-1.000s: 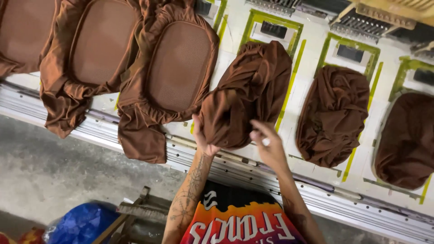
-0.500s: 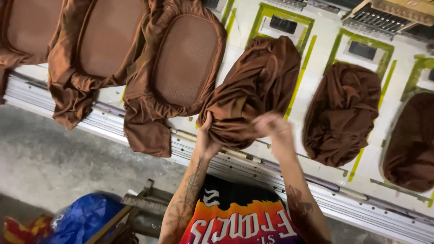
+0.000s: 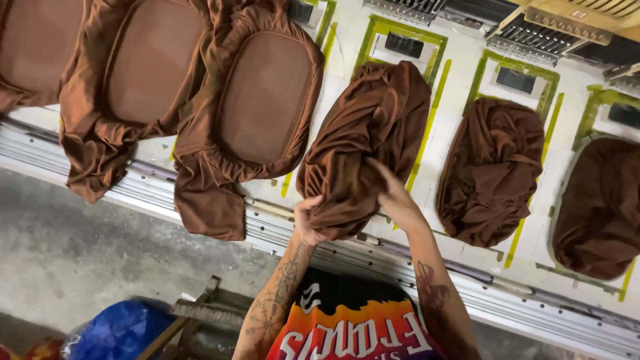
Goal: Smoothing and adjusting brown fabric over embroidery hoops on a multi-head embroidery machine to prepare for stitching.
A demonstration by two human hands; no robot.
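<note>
A bunched brown garment (image 3: 370, 133) lies over a green-outlined station on the white machine table (image 3: 460, 107). My left hand (image 3: 308, 220) grips its lower edge near the table's metal rail. My right hand (image 3: 393, 197) presses on the garment's lower right side, fingers closed into the cloth. To the left, a brown garment stretched flat over an oval frame (image 3: 263, 100) hangs over the rail.
Two more framed garments (image 3: 143, 67) lie at the left, and two bunched ones (image 3: 493, 167) at the right. Embroidery heads (image 3: 553, 30) sit at the top. The metal rail (image 3: 533, 307) runs along the table front. A blue bag (image 3: 117, 330) lies on the concrete floor.
Both hands have shifted along the garment's lower edge, pulling the cloth down over the station. The view has drifted slightly.
</note>
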